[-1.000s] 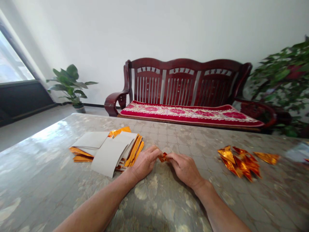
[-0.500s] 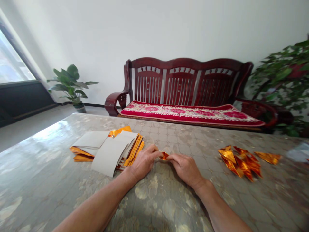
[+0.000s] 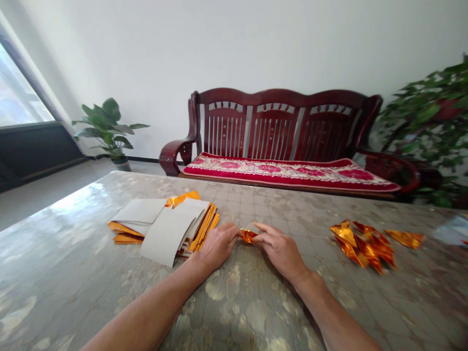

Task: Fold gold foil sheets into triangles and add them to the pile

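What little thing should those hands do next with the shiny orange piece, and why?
I'd suggest the right hand lower its raised finger onto the orange foil piece, perhaps to steady it. The left hand seems to pinch one end, while that finger stands clear of the other; whether the right hand's other fingers grip is hard to tell.

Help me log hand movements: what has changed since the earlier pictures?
The right hand has lifted a finger from the small, shiny orange foil piece, which shows more. The left hand stays at its left end; the grey-and-orange paper stack stays put.
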Tool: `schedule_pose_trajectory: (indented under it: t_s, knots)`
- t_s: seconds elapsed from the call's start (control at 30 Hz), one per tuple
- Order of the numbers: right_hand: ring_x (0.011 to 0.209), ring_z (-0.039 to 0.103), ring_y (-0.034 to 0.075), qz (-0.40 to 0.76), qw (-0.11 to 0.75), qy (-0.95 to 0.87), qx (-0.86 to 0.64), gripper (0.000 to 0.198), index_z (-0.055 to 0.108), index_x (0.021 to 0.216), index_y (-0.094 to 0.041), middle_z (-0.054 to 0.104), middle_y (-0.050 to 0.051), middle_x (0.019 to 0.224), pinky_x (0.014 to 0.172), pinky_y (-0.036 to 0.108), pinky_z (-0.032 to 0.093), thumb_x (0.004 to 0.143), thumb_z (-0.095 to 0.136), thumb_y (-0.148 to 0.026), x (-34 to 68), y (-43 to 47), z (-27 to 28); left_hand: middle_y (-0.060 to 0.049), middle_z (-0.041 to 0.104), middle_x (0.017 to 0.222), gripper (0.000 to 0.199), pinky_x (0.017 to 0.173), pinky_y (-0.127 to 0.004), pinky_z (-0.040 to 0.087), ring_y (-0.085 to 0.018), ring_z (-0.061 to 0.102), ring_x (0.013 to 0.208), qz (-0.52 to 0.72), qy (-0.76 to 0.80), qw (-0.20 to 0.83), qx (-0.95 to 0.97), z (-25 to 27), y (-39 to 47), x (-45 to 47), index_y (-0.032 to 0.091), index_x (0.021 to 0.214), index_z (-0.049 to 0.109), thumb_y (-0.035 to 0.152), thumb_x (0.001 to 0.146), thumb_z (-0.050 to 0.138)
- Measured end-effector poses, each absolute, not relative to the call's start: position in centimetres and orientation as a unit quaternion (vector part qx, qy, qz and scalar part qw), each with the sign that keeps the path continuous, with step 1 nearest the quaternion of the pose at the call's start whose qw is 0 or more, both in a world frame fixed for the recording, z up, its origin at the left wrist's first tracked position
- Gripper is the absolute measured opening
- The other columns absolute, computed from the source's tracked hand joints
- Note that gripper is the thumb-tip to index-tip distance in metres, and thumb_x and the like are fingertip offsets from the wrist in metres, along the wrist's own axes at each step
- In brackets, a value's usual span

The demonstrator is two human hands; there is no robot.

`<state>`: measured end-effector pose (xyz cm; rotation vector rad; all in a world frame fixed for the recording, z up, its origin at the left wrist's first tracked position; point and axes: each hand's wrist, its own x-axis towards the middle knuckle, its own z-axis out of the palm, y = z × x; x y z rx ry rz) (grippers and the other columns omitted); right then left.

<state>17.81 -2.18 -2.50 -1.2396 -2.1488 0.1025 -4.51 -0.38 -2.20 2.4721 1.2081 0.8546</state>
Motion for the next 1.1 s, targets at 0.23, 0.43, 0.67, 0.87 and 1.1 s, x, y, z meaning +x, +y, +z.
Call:
schedule_pose_trajectory:
  t_s: [0.23,0.43,0.67,0.87,1.1]
  knots:
    - [0.08,0.06,0.017,0.002,0.376,-0.834,-0.405,0.028,0.076,0.089,-0.025,0.067,0.004,0.081,0.07,0.028,0.05,0.088,0.055,-0.007,17.94,-1.95,-2.27,-0.002,0.069,0.092,0.021,0.08,-0.023,0.048,-0.015,0.066,0.088,0.309,0.409,0.125,0.849,-2.37,-0.39,-4.39,0.021,0.092,0.067,0.01,0.092,0.05]
    - [0.078,0.061,0.017,0.044,0.395,-0.82,-0.413,0.028,0.077,0.088,-0.026,0.067,0.003,0.079,0.07,0.028,0.049,0.088,0.055,-0.009,17.95,-1.92,-2.35,-0.003,0.07,0.092,0.019,0.081,-0.025,0.049,-0.016,0.066,0.089,0.334,0.416,0.119,0.837,-2.37,-0.45,-4.13,0.02,0.089,0.067,0.008,0.088,0.052]
    - [0.076,0.062,0.017,0.064,0.401,-0.807,-0.429,0.026,0.078,0.091,-0.029,0.067,0.002,0.076,0.069,0.027,0.049,0.089,0.055,-0.015,17.86,-2.19,-2.02,-0.001,0.071,0.095,0.022,0.085,-0.025,0.05,-0.015,0.066,0.091,0.36,0.408,0.16,0.823,-2.67,-0.55,-3.87,0.021,0.091,0.067,0.005,0.085,0.052]
    - [0.077,0.063,0.017,0.068,0.387,-0.809,-0.438,0.023,0.077,0.089,-0.028,0.068,0.002,0.078,0.07,0.027,0.049,0.09,0.057,-0.018,18.1,-2.15,-2.27,-0.002,0.071,0.097,0.022,0.087,-0.027,0.05,-0.016,0.066,0.094,0.351,0.422,0.154,0.821,-2.66,-0.44,-3.85,0.021,0.091,0.066,0.005,0.086,0.052]
    - [0.085,0.063,0.017,0.021,0.419,-0.783,-0.458,0.023,0.075,0.088,-0.027,0.069,0.003,0.087,0.077,0.028,0.05,0.09,0.055,-0.015,18.53,-2.02,-2.38,-0.003,0.063,0.129,0.028,0.098,-0.033,0.05,-0.019,0.062,0.114,0.346,0.417,0.136,0.829,-2.57,-0.87,-3.59,0.026,0.113,0.061,0.018,0.086,0.063]
